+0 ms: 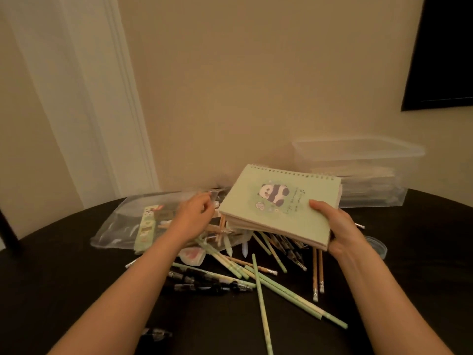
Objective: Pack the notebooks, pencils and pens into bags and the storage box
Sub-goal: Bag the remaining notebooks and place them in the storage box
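Home interior: a round dark table (76, 290) sits close to a plain beige wall (243, 85). Behind the table to the left rises white moulded door trim (102, 111). Above its far right side hangs a black flat panel (445, 60), its kind unclear. Pencils and pens (281, 285) lie scattered across the table, and a clear storage box (371, 170) stands at its far right edge.

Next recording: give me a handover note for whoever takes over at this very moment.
Left hand: pinches an edge of the clear bag, which lies on the left of the table with some items inside.
Right hand: holds the notebook stack by its near corner, above the table.
Pens and pencils: loose on the table.
Storage box: back right; contents unclear.
Done: bag partly filled. Left: notebooks and all loose pens and pencils.
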{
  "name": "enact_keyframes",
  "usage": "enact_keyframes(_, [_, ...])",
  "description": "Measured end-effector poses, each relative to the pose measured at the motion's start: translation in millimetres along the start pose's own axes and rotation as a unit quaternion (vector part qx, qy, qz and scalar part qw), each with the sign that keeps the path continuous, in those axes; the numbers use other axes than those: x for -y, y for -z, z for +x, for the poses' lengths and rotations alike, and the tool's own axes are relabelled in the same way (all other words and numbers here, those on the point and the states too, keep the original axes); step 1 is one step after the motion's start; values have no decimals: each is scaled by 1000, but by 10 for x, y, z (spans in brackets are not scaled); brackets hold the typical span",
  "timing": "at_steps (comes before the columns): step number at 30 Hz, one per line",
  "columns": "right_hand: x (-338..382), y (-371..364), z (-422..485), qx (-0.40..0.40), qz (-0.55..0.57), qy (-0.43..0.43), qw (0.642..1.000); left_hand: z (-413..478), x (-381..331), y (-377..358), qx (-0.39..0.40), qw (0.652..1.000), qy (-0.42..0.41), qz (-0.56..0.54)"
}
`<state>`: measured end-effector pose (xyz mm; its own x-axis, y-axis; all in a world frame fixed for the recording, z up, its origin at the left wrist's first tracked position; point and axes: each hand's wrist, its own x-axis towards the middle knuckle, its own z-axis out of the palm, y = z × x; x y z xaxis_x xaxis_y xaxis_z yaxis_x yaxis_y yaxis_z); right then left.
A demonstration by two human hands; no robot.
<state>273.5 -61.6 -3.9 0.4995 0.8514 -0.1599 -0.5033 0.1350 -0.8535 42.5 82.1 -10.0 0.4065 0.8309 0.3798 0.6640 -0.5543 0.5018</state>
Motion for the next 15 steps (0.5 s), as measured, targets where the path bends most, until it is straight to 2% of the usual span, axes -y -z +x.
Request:
enact_keyframes(6, [22,81,19,55,-52,-57,996,19,-35,22,14,996,-1,-87])
enact_keyframes(15, [42,173,10,53,-97,-130,985,-8,46,-27,29,998,-23,-52])
